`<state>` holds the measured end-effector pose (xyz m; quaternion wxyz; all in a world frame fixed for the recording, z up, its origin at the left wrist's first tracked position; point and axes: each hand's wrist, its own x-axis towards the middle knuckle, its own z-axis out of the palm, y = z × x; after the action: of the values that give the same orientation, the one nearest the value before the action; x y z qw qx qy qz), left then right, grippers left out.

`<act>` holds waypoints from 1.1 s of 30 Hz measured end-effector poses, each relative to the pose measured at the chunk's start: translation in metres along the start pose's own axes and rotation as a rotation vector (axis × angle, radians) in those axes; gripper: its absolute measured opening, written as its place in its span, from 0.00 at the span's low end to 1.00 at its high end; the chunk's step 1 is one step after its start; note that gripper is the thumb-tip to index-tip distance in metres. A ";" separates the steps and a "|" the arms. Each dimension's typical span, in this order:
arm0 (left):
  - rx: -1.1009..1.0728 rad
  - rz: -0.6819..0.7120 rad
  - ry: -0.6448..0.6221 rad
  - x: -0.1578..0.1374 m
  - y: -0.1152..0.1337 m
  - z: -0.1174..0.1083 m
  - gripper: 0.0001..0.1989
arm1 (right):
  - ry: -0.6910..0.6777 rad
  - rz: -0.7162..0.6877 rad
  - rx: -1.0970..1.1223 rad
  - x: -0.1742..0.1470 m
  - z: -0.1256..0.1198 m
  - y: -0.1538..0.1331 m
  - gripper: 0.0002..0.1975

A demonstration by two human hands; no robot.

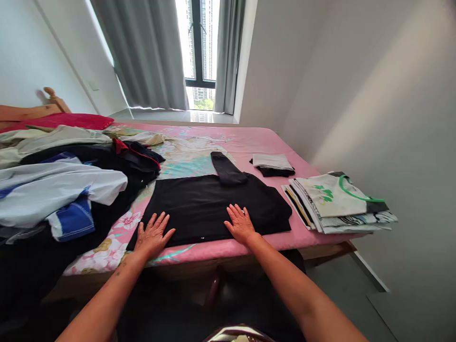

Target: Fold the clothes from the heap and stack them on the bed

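A black long-sleeved top [199, 202] lies spread on the bed, its body folded lengthwise. One sleeve [228, 168] is turned back over it and sticks out past the far edge. My left hand [153, 235] rests flat on the left end of the garment, fingers spread. Toward the right end, my right hand [240, 223] also lies flat on the cloth with its fingers stretched out; a ring shows on one finger. Neither hand grips anything.
A heap of loose clothes [71, 185] covers the bed's left side. On the right are a stack of folded shirts [338, 202] and a small folded pile [272, 164]. The bed's front edge [213, 256] runs just before me; a wall [374, 118] stands at right.
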<state>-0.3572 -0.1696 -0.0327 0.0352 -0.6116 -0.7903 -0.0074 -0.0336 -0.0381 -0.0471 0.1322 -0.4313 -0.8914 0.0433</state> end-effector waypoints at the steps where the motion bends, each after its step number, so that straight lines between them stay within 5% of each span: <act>1: 0.015 -0.008 -0.005 0.001 0.000 0.001 0.32 | 0.011 -0.001 0.014 0.000 -0.002 -0.001 0.30; 6: 0.063 -0.020 -0.021 0.006 -0.002 0.006 0.33 | 0.191 -0.016 0.092 -0.017 -0.022 0.012 0.23; 10: 0.060 -0.009 0.003 0.007 -0.003 0.010 0.33 | 0.354 0.076 0.094 -0.057 -0.044 0.059 0.27; 17: 0.061 -0.002 -0.020 0.007 -0.004 0.006 0.33 | 0.230 0.136 0.046 -0.083 -0.054 0.129 0.26; 21: 0.043 0.012 -0.035 0.009 -0.005 0.003 0.33 | 0.234 0.148 0.036 -0.077 -0.049 0.136 0.14; 26: -0.014 0.033 0.009 0.004 -0.004 -0.004 0.32 | 0.341 0.189 -0.002 -0.088 -0.052 0.136 0.17; 29: -0.052 0.132 0.109 -0.008 -0.006 -0.013 0.28 | 0.394 0.099 -0.031 -0.094 -0.059 0.122 0.22; 33: -0.098 0.320 0.198 -0.033 -0.018 -0.018 0.24 | 0.299 -0.106 -0.046 -0.095 -0.061 0.098 0.23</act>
<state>-0.3660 -0.2067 -0.0167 0.0839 -0.7267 -0.6744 -0.1002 0.1131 -0.0532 -0.0263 0.2558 -0.3881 -0.8840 -0.0489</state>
